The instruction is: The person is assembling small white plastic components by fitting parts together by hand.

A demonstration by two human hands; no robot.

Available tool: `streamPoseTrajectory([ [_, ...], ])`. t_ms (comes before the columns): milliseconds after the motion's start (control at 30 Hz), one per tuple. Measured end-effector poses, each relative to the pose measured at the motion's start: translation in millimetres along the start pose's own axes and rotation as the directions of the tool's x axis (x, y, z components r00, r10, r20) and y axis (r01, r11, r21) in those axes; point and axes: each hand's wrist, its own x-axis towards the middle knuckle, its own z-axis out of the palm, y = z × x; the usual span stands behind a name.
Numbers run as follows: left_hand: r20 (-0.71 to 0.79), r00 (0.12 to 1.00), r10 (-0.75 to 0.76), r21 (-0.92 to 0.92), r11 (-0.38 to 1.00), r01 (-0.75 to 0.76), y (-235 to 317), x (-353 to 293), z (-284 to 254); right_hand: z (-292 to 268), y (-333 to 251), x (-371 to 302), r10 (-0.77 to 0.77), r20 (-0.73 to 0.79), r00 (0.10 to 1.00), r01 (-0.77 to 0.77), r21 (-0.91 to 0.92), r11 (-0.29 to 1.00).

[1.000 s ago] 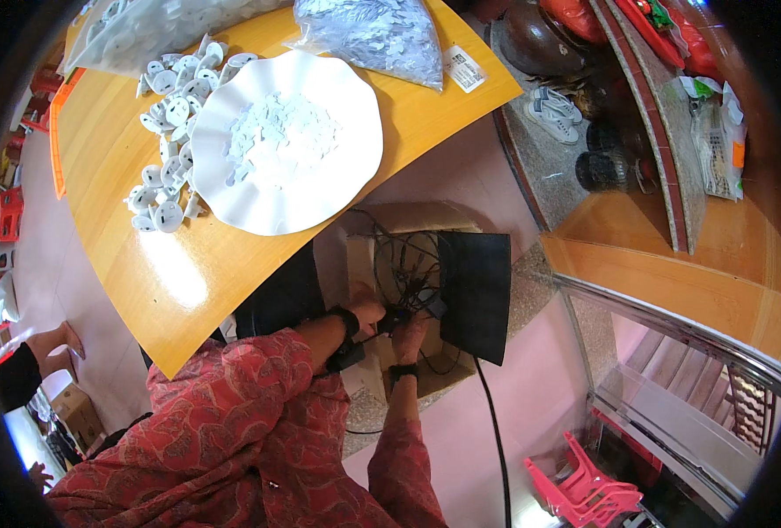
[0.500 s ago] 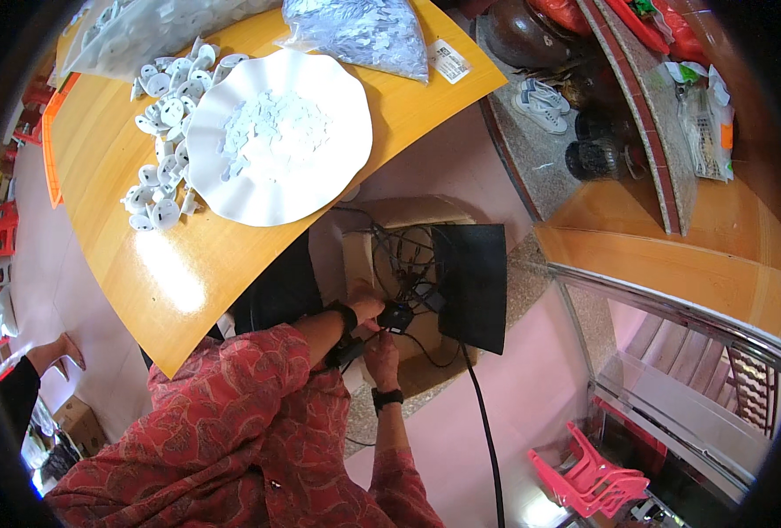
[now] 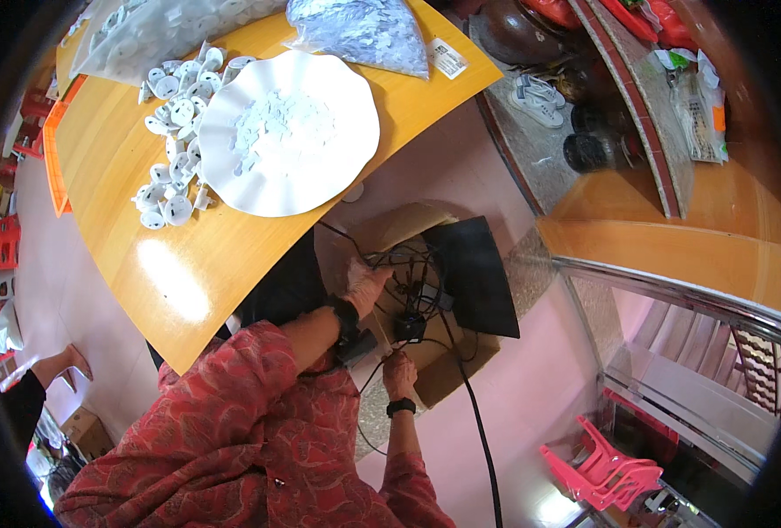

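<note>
A cardboard box [image 3: 447,378] on the floor holds a tangle of black cables [image 3: 421,264] and a black power adapter [image 3: 410,328]. At the box's left side, my left hand [image 3: 366,289] is closed around a black cable, its fingertips partly hidden. Lower down, by the near edge, my right hand [image 3: 399,373] pinches a thin black cable below the adapter. Both wrists wear dark bands. A flat black panel [image 3: 478,277] stands tilted against the box's right side. Beside my left forearm shows a dark blocky device [image 3: 355,349].
The wooden table [image 3: 126,264] overhangs at left, bearing a white wavy-edged plate [image 3: 355,123] of pale flakes, white plastic pieces [image 3: 177,209] and filled bags [image 3: 359,35]. Red plastic chairs [image 3: 601,471] stand lower right. Shoes [image 3: 535,101] lie on a stone ledge. Another person's foot [image 3: 66,363] shows left.
My left hand has moved up, away from the adapter. My right hand has drawn down toward the box's near edge. The adapter sits slightly lower and the black panel has shifted slightly.
</note>
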Motion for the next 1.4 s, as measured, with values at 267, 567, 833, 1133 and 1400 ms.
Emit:
streamPoseTrajectory([
  [267,-0.153,0.919,-0.365,-0.879,0.476,0.043,35.1,-30.6,-19.5,16.9,15.9,-8.0,0.011,-0.047,0.999,-0.011,-0.011,1.0],
  [567,0.194,0.981,-0.023,-0.859,0.48,0.181,43.8,-87.4,-57.2,4.8,14.9,-3.5,-0.044,-0.093,0.995,0.04,-0.048,0.998],
  [833,-0.053,0.987,0.15,-0.809,0.574,-0.131,15.0,-76.4,-22.3,16.5,1.0,12.1,-0.13,-0.032,0.991,0.123,-0.175,0.977],
  [1133,-0.567,0.748,0.346,-0.486,0.592,-0.642,85.6,-116.6,-88.7,78.3,-15.6,90.1,-0.359,0.085,0.929,0.36,-0.427,0.829],
  [1400,-0.609,0.547,0.575,-0.275,0.493,-0.825,64.7,-251.8,-159.9,55.1,-99.9,125.6,-0.59,0.12,0.799,0.582,-0.401,0.707],
])
